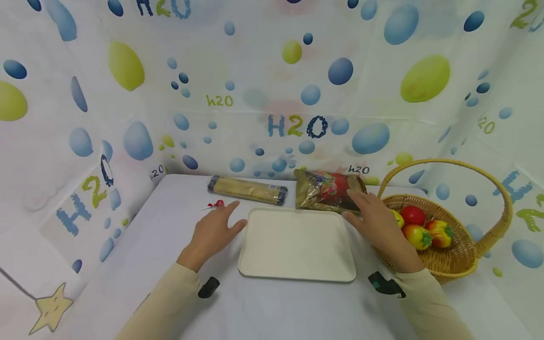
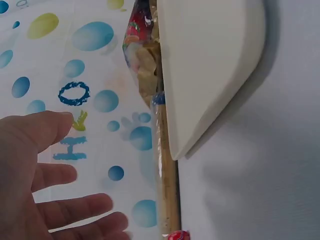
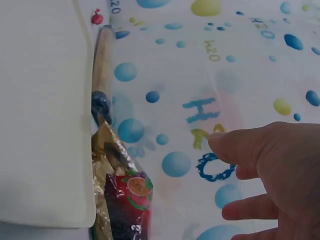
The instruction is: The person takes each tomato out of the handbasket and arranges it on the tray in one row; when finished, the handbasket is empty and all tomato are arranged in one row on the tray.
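A cream rectangular tray [image 1: 297, 245] lies on the white-covered table between my two hands. To its left is my left hand [image 1: 214, 233], fingers spread and holding nothing, close to a red-wrapped lollipop [image 1: 218, 203]. My right hand [image 1: 380, 229] is at the tray's right, also holding nothing, its fingertips overlapping the gold and red packet [image 1: 329, 189] in the head view. Both wrist views show the fingers apart from the things around them. Behind the tray lies a long clear packet of yellowish sticks [image 1: 248, 190] with dark ends, perhaps spaghetti.
A wicker basket [image 1: 456, 264] with a tall handle stands at the right, partly behind my right forearm. Inside are a red round piece [image 1: 412, 215] and several red-yellow pepper-like pieces [image 1: 439, 233]. A patterned cloth [image 1: 255, 71] hangs along the table's back and sides.
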`<state>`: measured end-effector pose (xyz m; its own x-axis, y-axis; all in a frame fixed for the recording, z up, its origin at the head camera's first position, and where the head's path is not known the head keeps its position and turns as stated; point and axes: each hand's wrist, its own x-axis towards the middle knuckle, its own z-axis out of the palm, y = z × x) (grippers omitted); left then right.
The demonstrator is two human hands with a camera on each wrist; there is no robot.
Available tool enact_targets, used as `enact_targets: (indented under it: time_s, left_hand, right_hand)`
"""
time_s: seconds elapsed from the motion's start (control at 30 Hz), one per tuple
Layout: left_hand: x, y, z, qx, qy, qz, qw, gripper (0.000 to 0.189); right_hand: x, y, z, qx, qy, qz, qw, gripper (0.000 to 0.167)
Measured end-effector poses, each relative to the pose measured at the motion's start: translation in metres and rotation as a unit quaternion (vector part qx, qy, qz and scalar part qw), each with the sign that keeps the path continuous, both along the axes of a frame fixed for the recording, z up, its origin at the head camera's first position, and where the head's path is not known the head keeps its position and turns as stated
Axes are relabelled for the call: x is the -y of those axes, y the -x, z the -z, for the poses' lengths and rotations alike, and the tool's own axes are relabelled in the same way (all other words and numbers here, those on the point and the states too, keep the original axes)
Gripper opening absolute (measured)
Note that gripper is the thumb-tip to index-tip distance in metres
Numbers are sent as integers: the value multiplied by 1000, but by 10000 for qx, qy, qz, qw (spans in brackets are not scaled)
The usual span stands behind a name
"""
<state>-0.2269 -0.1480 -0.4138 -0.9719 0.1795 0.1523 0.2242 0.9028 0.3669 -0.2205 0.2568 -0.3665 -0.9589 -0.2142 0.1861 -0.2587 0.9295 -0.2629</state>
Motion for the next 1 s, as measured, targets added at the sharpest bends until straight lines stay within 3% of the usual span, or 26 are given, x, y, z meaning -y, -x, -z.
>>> enact_targets:
  time_s: [0.23, 0.4, 0.47, 0.63, 0.87, 1.0]
  left_hand:
    - [2, -20, 19, 513, -597, 117, 9968, 59]
    - [1, -31, 30, 929, -979, 91, 9908, 56]
    - [1, -33, 32, 1037, -1032, 100, 9892, 57]
    - [-1, -38, 37, 1178, -1029, 151, 9876, 58]
    - [0, -46, 43, 1303, -1127, 280, 9846, 61]
    - [1, -48, 44, 1304, -1310, 377, 9821, 63]
  right_hand:
    - [-38, -29, -17, 409, 658, 307, 9965, 72]
    - [-70, -33, -21, 327, 976, 308, 9942, 71]
    - [-83, -32, -23, 486, 1161, 360, 9914, 74]
    - [-115, -30, -21, 1013, 1836, 602, 9759, 83]
    - [-152, -21, -16, 1423, 2840, 936, 9436, 88]
    - [-170, -12, -16, 1673, 2927, 1093, 9351, 92]
